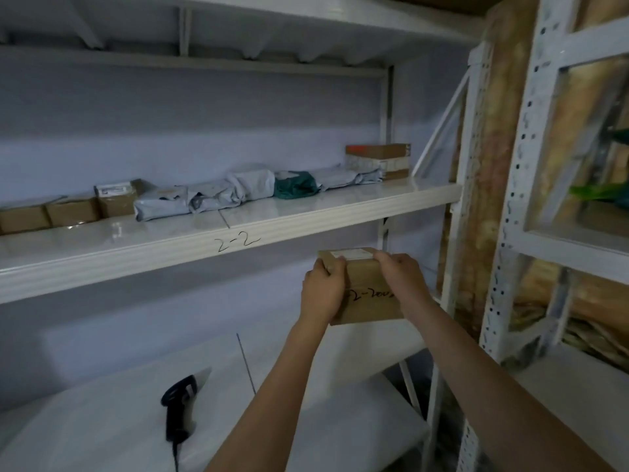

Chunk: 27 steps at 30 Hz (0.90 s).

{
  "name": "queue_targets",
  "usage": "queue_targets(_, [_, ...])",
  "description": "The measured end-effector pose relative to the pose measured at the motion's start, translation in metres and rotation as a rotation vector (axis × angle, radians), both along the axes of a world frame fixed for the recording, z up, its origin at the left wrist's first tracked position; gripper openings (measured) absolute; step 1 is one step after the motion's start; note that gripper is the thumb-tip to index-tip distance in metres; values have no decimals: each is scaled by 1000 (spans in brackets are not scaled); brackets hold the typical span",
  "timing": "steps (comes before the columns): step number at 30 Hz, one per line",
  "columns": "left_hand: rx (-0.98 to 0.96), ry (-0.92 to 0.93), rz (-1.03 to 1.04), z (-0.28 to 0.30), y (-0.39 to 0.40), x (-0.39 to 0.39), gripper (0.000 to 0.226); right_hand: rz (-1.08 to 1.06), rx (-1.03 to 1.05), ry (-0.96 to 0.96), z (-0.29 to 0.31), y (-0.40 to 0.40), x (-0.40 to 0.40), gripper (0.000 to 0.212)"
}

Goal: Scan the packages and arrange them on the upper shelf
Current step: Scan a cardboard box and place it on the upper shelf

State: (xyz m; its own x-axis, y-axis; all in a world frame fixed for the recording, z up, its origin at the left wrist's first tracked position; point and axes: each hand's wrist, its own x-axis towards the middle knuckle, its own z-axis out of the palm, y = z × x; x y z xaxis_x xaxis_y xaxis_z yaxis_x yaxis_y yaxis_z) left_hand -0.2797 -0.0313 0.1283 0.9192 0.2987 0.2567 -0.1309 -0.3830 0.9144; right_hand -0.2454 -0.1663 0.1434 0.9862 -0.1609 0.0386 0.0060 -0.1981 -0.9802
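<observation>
A brown cardboard box with handwriting on its near face and a white label on top is held in the air just below the front edge of the upper shelf, which is marked "2-2". My left hand grips its left side. My right hand grips its right top edge. A black barcode scanner lies on the lower white shelf at the left. Along the back of the upper shelf runs a row of packages: brown boxes, grey mailer bags, a green bag and a taped box.
A white perforated metal upright of a second rack stands at the right, with wooden planks behind it. Another shelf board hangs overhead. The front strip of the upper shelf is bare.
</observation>
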Motion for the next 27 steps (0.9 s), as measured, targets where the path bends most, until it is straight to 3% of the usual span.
queue_targets(4, [129, -54, -1, 32, -46, 13, 58, -17, 14, -30, 28, -51, 16, 56])
queue_targets(6, [137, -100, -11, 50, -70, 21, 52, -52, 9, -96, 44, -74, 23, 50])
queue_targets(12, [0, -270, 22, 92, -137, 52, 52, -128, 75, -352, 82, -125, 53, 33])
queue_targets(18, [-11, -292, 35, 113, -156, 100, 33, -108, 122, -356, 106, -141, 97, 35])
queue_targets(23, [1, -292, 22, 131, -151, 142, 39, -106, 119, -349, 121, -135, 141, 41])
queue_targets(27, [37, -289, 4, 145, -134, 177, 38, -106, 136, -354, 129, -121, 180, 33])
